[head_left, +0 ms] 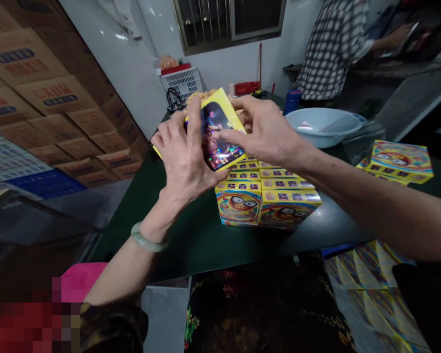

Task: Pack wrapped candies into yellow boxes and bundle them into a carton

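A small yellow box (215, 127) with a dark, shiny printed panel is tilted above the table between my two hands. My left hand (183, 157) grips its left side, fingers along the edge and thumb near the bottom. On the other side, my right hand (268, 130) has its thumb across the panel, with its fingers mostly hidden behind. Just below stands a block of yellow cartoon-face boxes (238, 203), stacked in rows on the dark green table (194, 240). Light brown items (206, 95) show partly behind the held box.
A pale blue basin (323, 125) and more yellow boxes (400, 159) are on the right. Brown cartons (55, 93) are piled at the left wall. A white basket (182, 83) stands at the back. Someone in a checked shirt (329, 49) works at the far counter.
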`<state>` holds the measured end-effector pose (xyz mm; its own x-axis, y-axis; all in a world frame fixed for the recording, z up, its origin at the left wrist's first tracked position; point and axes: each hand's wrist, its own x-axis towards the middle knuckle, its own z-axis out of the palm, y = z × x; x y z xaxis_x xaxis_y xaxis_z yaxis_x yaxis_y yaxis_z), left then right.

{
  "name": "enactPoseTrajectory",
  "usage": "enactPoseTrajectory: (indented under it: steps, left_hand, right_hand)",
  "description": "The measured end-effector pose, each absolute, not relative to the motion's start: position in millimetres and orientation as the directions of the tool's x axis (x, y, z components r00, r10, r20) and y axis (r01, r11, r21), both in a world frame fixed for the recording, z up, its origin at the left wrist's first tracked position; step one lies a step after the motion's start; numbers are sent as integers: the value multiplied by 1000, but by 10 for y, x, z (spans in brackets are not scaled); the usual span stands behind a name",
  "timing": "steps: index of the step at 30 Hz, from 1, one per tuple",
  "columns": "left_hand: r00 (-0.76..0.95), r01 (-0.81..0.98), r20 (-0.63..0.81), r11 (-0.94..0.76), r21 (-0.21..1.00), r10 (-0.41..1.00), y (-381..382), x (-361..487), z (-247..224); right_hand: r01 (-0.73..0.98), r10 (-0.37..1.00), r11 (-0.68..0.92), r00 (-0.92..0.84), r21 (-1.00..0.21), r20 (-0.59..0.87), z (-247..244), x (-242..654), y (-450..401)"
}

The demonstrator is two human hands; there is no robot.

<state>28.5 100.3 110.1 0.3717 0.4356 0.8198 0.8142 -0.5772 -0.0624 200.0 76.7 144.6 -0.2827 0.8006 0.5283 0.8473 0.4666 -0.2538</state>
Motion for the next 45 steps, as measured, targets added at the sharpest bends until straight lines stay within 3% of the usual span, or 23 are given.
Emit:
enactPoseTrajectory:
  steps: [2,5,8,11,13,18,22,29,35,41,45]
  left_hand:
    - [397,775,829,-628,-72,394,965,398,1062]
    - [392,706,853,-707,-39,344,956,434,853]
    - [446,702,777,-712,3,444,977,443,606]
    - [573,712,596,-702,-21,563,1009,481,438]
    - [602,716,545,-697,-44,584,1019,505,376]
    - [574,739,609,-666,-99,547,989,498,293]
    - [573,723,606,-688,-58,551,952,481,263]
    - [547,701,657,-713,-22,518,812,437,197]
    - [536,688,680,-726,-8,500,727,392,123]
    - [390,707,792,-704,69,469,754,400,64]
    - [307,706,869,-705,64,387,828,366,75]
  right_hand:
    - [856,808,445,-258,-263,529,1433,2132,782]
    - [798,807,442,-153,-409,571,1388,2416,816]
    - [673,822,441,-37,-594,568,1365,2653,833]
    - [601,852,420,-2,-680,524,1358,2770,842]
    - [571,857,429,-13,-700,514,1364,2800,850]
    - [528,863,470,-108,-707,493,1454,2835,881]
    - [572,862,471,-136,-672,488,1540,2829,910]
    - [491,846,530,-245,-692,475,1585,2763,954]
    - [653,870,494,-360,-575,338,1611,2654,995]
    - [856,831,518,-504,7,235,1491,2265,946]
    - [863,840,487,-506,136,197,1289,2181,934]
